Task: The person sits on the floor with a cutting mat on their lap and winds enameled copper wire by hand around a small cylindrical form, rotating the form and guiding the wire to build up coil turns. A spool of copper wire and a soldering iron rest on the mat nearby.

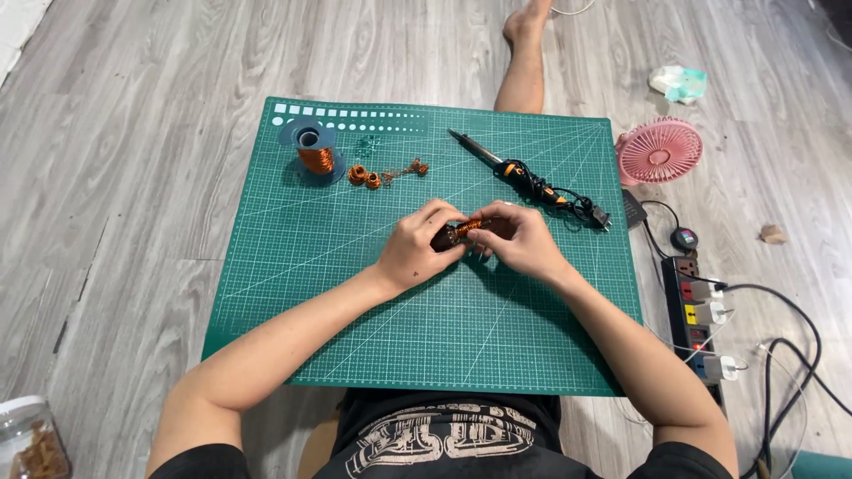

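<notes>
Both hands meet over the middle of a green cutting mat [355, 310]. My left hand [417, 248] and my right hand [524, 241] together grip a small dark rod wound with copper wire [463, 229]. A spool of copper wire [312, 153] stands at the mat's far left. Beside it lie two small copper coils [364, 176] and a twisted scrap of copper wire [406, 169]. A soldering iron [510, 168] with an orange and black handle lies at the far right of the mat, its cable bundled.
A pink fan [661, 151] sits right of the mat on the wood floor. A power strip [701, 319] with plugs and cables runs along the right. My bare leg [524, 62] stretches beyond the mat. A clear jar [27, 439] stands at the bottom left.
</notes>
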